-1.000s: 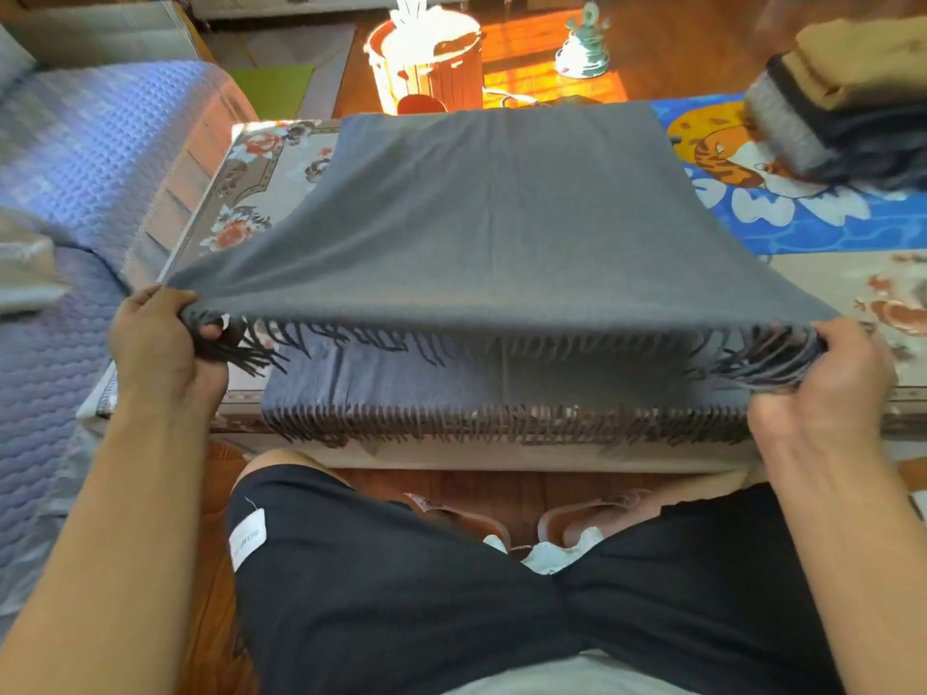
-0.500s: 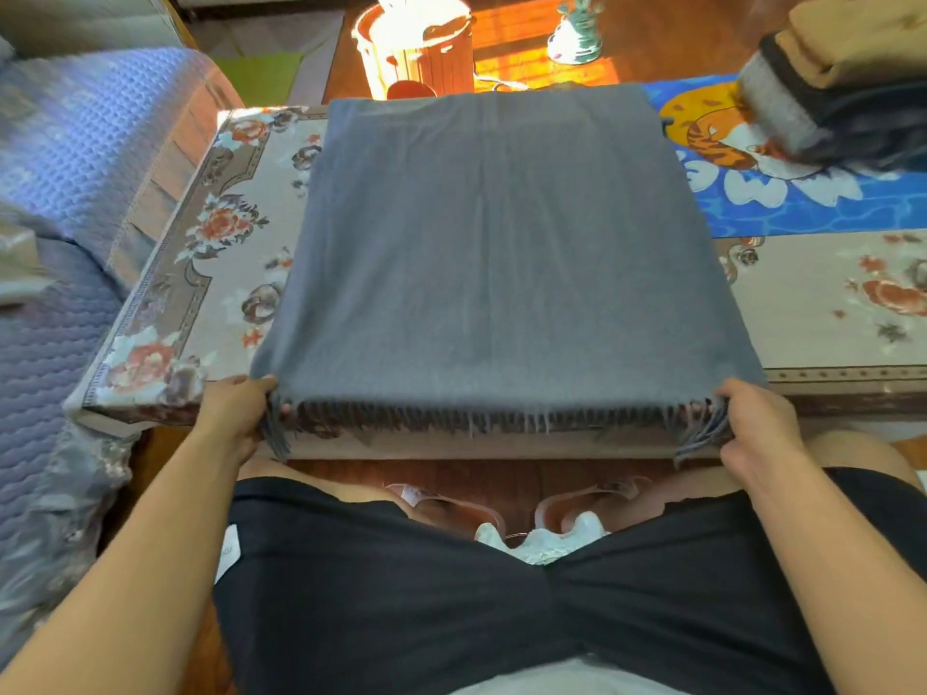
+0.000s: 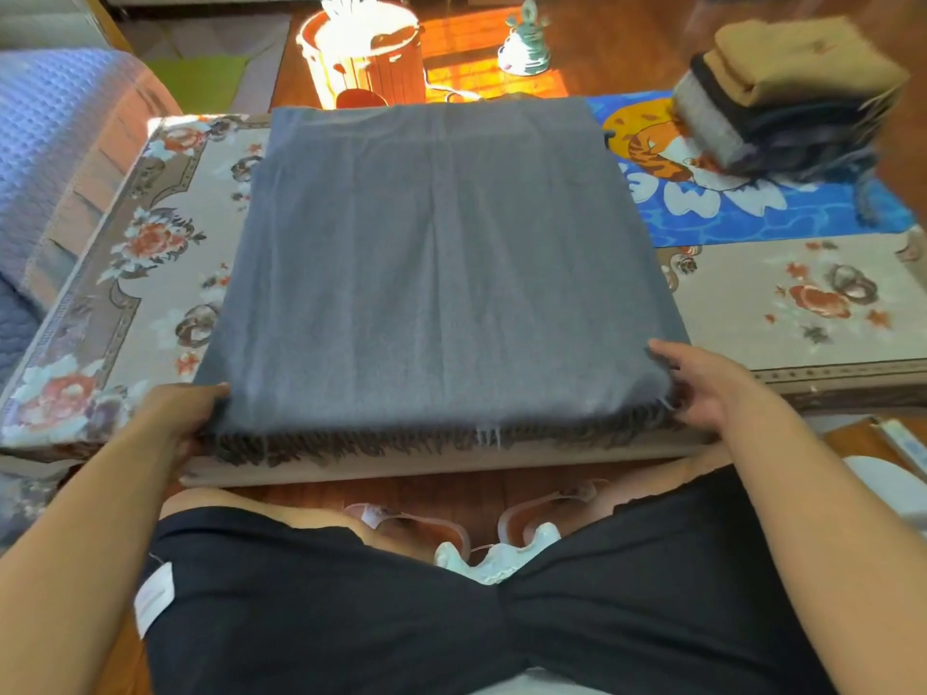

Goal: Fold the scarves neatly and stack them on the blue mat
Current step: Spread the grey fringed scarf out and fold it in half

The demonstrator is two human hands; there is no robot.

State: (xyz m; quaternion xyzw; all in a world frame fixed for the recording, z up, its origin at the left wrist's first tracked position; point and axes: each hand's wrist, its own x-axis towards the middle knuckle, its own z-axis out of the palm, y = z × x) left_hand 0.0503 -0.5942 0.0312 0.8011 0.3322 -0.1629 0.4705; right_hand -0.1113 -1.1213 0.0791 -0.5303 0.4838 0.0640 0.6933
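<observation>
A grey fringed scarf (image 3: 441,273) lies folded flat on the floral table top (image 3: 125,303), its fringe along the near edge. My left hand (image 3: 180,413) holds the near left corner, thumb on top of the cloth. At the near right corner, my right hand (image 3: 702,383) holds the edge by the fringe. The blue cartoon mat (image 3: 702,218) lies at the table's far right. A stack of folded scarves (image 3: 787,97), tan on top and dark ones below, sits on it.
A blue quilted sofa cover (image 3: 45,158) is at the left. An orange bucket (image 3: 366,57) and a small figurine (image 3: 526,42) stand on the wooden floor beyond the table. My knees and slippers (image 3: 491,549) are just under the near edge.
The lifted top layer of the grey scarf came down flat onto the lower layer, fringes now together. Both hands moved inward and down to the table's near edge.
</observation>
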